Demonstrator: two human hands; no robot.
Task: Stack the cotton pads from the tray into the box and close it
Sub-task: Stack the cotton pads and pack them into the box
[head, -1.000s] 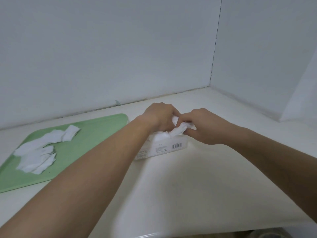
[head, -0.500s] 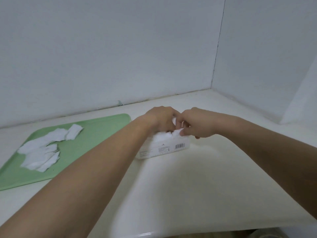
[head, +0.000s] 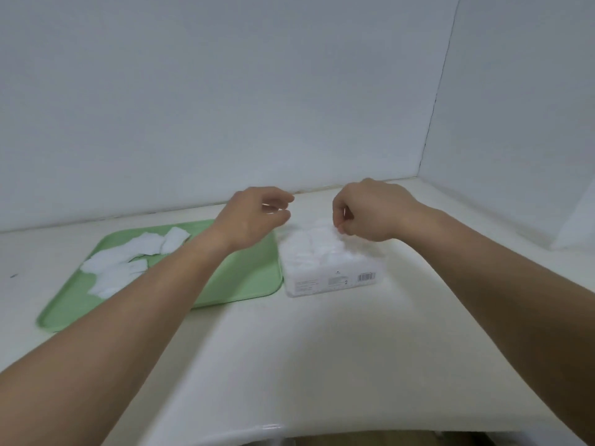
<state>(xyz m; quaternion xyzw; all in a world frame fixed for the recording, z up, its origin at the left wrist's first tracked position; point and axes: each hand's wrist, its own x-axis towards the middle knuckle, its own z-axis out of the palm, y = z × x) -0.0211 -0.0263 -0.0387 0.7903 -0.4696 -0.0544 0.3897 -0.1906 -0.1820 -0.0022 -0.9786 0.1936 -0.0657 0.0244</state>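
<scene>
left hand (head: 254, 217): we see it hovering above the tray's far right corner, fingers loosely curled, thumb apart from them, nothing held.
right hand (head: 370, 214): fingers curled in tight, tips pointing down onto the pads at the top of the box. Blurred, so we cannot tell if they pinch a pad or only touch it.
box (head: 331, 275): white, flat on the counter, right under the right fingertips and to the right of the left fingers.
pads in box (head: 314, 249): white heap bulging above the box's top edge, touching the right fingertips, below and right of the left fingertips.
tray (head: 238, 278): green, below and left of the left fingers. Its right edge is just beside the box; we cannot tell if they touch.
loose pads (head: 128, 262): 1 overlapping pile on the tray's left half, well left of the left fingers, near side partly hidden by the left forearm (head: 145, 300).
barcode (head: 366, 277): on the box's near face, below the right fingers.
counter (head: 322, 349): white, carries the tray and box, under the 2 hands.
walls (head: 225, 91): plain white, behind the fingers, with the corner seam to the right of the right hand.
</scene>
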